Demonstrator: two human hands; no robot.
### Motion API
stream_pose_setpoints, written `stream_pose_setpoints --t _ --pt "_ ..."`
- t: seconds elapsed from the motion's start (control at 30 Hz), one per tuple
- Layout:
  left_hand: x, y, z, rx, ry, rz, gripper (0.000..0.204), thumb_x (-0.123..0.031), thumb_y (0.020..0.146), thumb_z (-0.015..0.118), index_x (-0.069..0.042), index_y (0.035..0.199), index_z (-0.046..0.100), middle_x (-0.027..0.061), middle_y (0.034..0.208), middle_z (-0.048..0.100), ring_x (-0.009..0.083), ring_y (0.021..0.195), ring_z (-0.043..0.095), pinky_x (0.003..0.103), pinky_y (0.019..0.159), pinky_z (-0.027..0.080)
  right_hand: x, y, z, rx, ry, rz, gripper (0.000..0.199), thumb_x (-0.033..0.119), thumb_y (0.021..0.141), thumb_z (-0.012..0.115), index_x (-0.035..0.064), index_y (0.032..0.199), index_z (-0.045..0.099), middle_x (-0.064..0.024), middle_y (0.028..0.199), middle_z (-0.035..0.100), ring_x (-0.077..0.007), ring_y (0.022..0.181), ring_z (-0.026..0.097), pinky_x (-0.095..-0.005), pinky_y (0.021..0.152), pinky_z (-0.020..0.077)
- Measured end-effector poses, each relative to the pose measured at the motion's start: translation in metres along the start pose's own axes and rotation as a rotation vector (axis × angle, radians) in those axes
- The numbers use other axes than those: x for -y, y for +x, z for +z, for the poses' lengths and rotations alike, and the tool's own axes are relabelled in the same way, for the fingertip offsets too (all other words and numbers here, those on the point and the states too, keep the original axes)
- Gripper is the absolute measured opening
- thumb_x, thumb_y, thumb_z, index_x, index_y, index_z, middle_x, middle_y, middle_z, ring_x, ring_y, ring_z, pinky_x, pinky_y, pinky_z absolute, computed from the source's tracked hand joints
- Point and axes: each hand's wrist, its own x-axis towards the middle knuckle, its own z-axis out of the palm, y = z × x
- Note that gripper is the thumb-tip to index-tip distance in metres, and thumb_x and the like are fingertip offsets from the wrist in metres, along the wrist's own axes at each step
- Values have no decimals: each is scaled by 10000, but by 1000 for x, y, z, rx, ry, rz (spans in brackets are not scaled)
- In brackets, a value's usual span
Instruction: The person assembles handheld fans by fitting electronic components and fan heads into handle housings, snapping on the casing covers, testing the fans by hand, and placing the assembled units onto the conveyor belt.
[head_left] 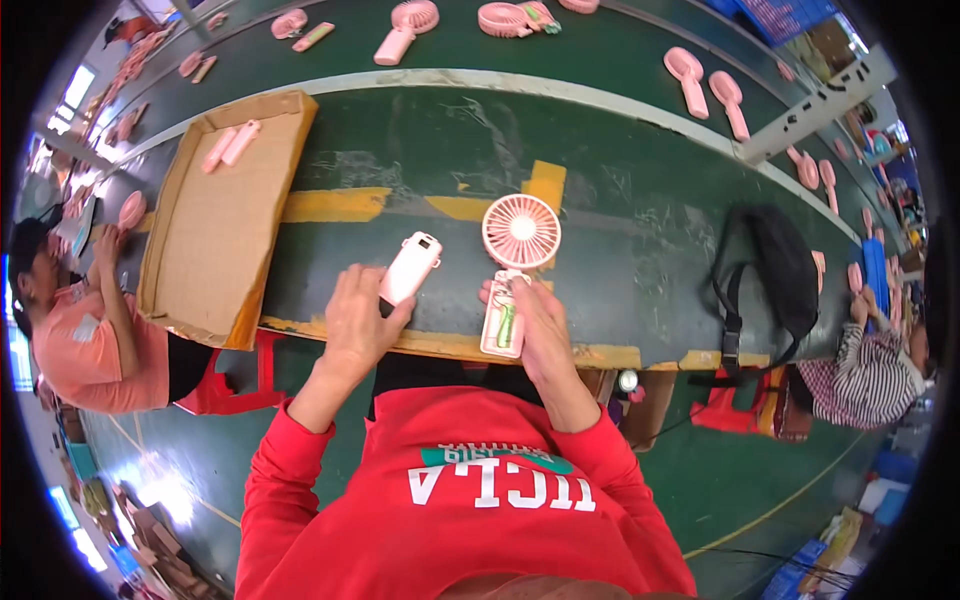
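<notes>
Between the thumb and fingers of my left hand [358, 318] is the lower end of a pale pink fan handle cover [411, 268], tilted, with a small dark slot near its top. My right hand [540, 325] is closed around the handle of a pink handheld fan [521, 232], whose round slatted head points away from me. That handle is open at the front, and a green part and thin wires [505, 322] show inside it. The cover and the fan are apart, side by side above the near edge of the bench.
A shallow cardboard tray [210, 250] at the left holds two pink handle pieces [231, 146]. A black bag [775, 270] lies on the bench [630, 250] at the right. Beyond a pale rail, several pink fans [686, 80] lie on a green belt. Co-workers sit on both sides.
</notes>
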Motion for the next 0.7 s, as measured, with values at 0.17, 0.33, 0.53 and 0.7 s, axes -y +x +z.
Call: stream_pose_setpoints --t 0.17,0.33,0.53,0.7 --pt "-29 4 -11 311 -209 -296 359 -140 753 699 21 993 486 160 801 620 264 639 601 355 614 484 5 -6 -5 6 20 57 339 244 975 454 -28 1175 483 -151 1097 606 -211 1016 610 -295 823 518" --pt "-62 -11 -13 305 -399 -267 428 -142 798 662 34 1105 421 142 717 616 183 591 604 291 540 474 5 -11 -11 29 42 92 347 232 974 446 -19 1214 458 -138 1134 593 -196 1048 592 -304 853 505" --pt "-90 -18 -6 296 -286 -99 563 -147 765 666 29 1230 404 120 625 591 242 497 601 335 482 473 13 -15 -12 123 194 140 359 92 907 417 -11 1251 432 -113 1154 568 -182 1001 598 -321 864 497" --pt "-99 -16 2 303 -223 -27 627 -218 753 669 30 1262 401 157 667 622 265 510 616 378 469 481 14 -13 -21 244 169 175 426 73 874 401 -16 1290 394 -105 1196 527 -178 1070 543 -323 912 441"
